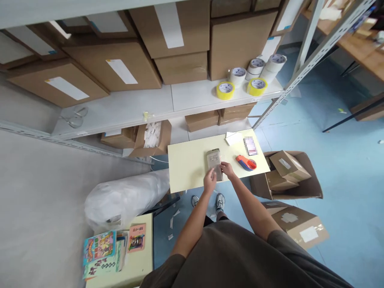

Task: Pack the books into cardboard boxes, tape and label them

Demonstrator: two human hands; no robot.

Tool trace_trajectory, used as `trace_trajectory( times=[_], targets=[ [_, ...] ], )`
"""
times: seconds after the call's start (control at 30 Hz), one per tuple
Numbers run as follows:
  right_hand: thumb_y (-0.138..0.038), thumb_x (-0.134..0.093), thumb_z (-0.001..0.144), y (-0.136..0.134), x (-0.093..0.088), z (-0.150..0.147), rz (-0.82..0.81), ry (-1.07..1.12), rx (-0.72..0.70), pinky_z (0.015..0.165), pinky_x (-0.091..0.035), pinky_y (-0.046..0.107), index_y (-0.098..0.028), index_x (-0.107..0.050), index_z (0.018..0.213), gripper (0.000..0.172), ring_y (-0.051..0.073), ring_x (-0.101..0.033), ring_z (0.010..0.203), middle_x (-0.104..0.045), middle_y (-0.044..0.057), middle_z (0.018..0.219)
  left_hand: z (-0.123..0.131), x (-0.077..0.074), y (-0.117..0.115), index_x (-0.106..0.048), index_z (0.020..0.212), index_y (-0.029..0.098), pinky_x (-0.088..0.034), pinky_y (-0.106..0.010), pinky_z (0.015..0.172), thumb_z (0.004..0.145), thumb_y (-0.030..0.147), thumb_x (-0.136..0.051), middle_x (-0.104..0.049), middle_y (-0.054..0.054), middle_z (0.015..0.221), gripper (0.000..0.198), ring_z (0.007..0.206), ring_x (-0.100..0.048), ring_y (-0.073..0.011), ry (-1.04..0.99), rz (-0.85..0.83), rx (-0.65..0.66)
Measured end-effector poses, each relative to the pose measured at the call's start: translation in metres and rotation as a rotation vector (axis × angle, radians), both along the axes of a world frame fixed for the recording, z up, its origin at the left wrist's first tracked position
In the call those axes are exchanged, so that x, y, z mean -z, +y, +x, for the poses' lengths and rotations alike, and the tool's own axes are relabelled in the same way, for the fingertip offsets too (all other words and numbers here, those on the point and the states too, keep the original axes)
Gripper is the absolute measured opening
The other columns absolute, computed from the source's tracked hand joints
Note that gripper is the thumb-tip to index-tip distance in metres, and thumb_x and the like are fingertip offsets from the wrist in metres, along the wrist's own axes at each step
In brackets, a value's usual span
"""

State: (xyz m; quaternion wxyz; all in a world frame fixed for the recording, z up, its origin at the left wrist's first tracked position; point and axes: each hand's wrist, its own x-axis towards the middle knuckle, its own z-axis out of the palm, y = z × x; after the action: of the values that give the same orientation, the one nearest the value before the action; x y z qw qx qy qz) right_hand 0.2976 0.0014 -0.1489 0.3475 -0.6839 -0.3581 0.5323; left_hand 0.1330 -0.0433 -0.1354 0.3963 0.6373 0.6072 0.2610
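On the pale yellow table (186,168) lies a flat grey packet (213,159), with a lighter patch on its upper part and a dark strip at its far end. My left hand (210,181) is at its near left side, fingers curled together over the near part. My right hand (227,169) pinches the right edge. What is inside the packet cannot be made out. Just right of my right hand lies an orange and blue tape dispenser (246,163). Behind it are white paper slips (233,138) and a blurred-out card-like item (250,146).
A grey shelf (129,102) beyond the table carries cardboard boxes (180,68) and tape rolls (225,91). An open carton (315,188) stands on the floor at right. At left are a plastic-wrapped roll (120,196) and a side table with books (100,246).
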Motion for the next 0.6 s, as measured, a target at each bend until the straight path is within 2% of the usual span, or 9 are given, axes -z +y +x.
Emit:
trace_trajectory(
  times=[0.07, 0.1, 0.2, 0.3, 0.47, 0.6],
  targets=[
    [-0.052, -0.066, 0.081, -0.008, 0.008, 0.019, -0.037, 0.094, 0.019, 0.064, -0.055, 0.03, -0.017, -0.076, 0.092, 0.038, 0.018, -0.063, 0.067, -0.072, 0.005, 0.076, 0.002, 0.009, 0.006, -0.062, 0.15, 0.019, -0.049, -0.038, 0.118, 0.104, 0.023, -0.048, -0.063, -0.013, 0.152, 0.048, 0.14, -0.06, -0.0253, 0.057, -0.088, -0.079],
    [-0.053, -0.067, 0.082, -0.011, 0.012, 0.026, -0.059, 0.106, 0.032, 0.065, -0.056, 0.03, -0.016, -0.077, 0.094, 0.04, 0.018, -0.064, 0.068, -0.073, 0.006, 0.078, 0.004, 0.014, 0.008, -0.061, 0.152, 0.018, -0.046, -0.039, 0.121, 0.102, 0.022, -0.051, -0.06, -0.014, 0.156, 0.05, 0.145, -0.056, -0.0263, 0.103, -0.135, -0.074],
    [-0.055, -0.064, 0.085, -0.017, 0.026, 0.041, -0.125, -0.012, 0.066, 0.067, -0.056, 0.029, -0.016, -0.079, 0.1, 0.044, 0.018, -0.067, 0.073, -0.076, 0.007, 0.083, 0.011, 0.028, 0.011, -0.057, 0.157, 0.02, -0.039, -0.04, 0.127, 0.095, 0.022, -0.061, -0.052, -0.013, 0.163, 0.061, 0.152, -0.049, -0.0278, 0.218, -0.22, 0.024],
    [-0.053, -0.063, 0.088, -0.017, 0.04, 0.051, -0.177, -0.147, 0.072, 0.069, -0.054, 0.029, -0.015, -0.08, 0.098, 0.043, 0.021, -0.069, 0.076, -0.077, 0.009, 0.085, 0.019, 0.038, 0.008, -0.055, 0.159, 0.023, -0.037, -0.039, 0.128, 0.094, 0.025, -0.064, -0.045, -0.011, 0.168, 0.066, 0.153, -0.046, -0.0288, 0.294, -0.22, 0.08],
    [-0.035, -0.068, 0.088, -0.008, 0.052, 0.059, -0.251, -0.383, 0.013, 0.08, -0.051, 0.029, -0.016, -0.083, 0.09, 0.023, 0.027, -0.074, 0.092, -0.08, 0.014, 0.093, 0.025, 0.042, 0.001, -0.049, 0.164, 0.026, -0.039, -0.044, 0.125, 0.096, 0.027, -0.061, -0.034, -0.01, 0.175, 0.069, 0.151, -0.046, -0.0349, 0.43, -0.251, 0.135],
    [-0.024, -0.062, 0.094, -0.01, 0.049, 0.056, -0.258, -0.539, -0.044, 0.087, -0.049, 0.028, -0.016, -0.083, 0.107, 0.025, 0.027, -0.073, 0.106, -0.08, 0.017, 0.11, 0.026, 0.042, -0.006, -0.046, 0.165, 0.028, -0.04, -0.046, 0.125, 0.097, 0.029, -0.059, -0.026, -0.007, 0.179, 0.069, 0.152, -0.044, -0.0362, 0.485, -0.252, 0.181]
  ],
)
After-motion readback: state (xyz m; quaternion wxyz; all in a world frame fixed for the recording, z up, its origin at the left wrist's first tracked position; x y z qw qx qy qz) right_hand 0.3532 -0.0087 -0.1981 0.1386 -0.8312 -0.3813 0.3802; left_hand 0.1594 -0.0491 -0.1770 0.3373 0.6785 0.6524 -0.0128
